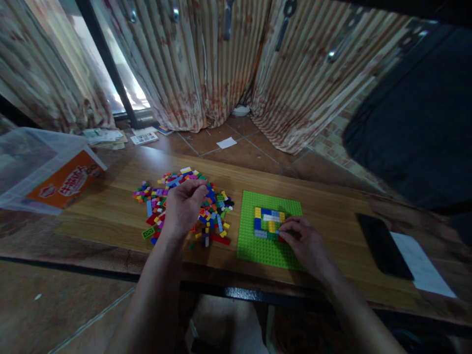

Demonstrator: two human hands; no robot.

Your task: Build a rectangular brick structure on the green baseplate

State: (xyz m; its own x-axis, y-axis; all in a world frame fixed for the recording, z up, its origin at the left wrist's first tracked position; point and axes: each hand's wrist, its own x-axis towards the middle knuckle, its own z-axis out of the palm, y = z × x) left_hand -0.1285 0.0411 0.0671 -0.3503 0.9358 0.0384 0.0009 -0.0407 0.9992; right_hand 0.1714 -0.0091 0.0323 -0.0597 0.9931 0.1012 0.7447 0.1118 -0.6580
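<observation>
A green studded baseplate point(250, 246) lies on the wooden table, bearing a low square of toy bricks point(260, 233) in yellow, blue, white, grey, green and red. At the right side of this square is my right hand point(304, 241), its thumb and forefinger closed on a brick there; the fingers cover most of it. To the left spreads a heap of loose toy bricks point(217, 209) in many colours. Above the heap hovers my left hand point(184, 204), thumb and fingertips pinched together. Whatever lies in that pinch is too small or hidden to make out.
A clear plastic bin point(44, 142) with an orange label stands at the far left. On the right lie a black phone-like slab point(383, 246) and a white paper sheet point(424, 265). Striped curtains point(206, 64) hang behind the table, with papers point(105, 136) near them.
</observation>
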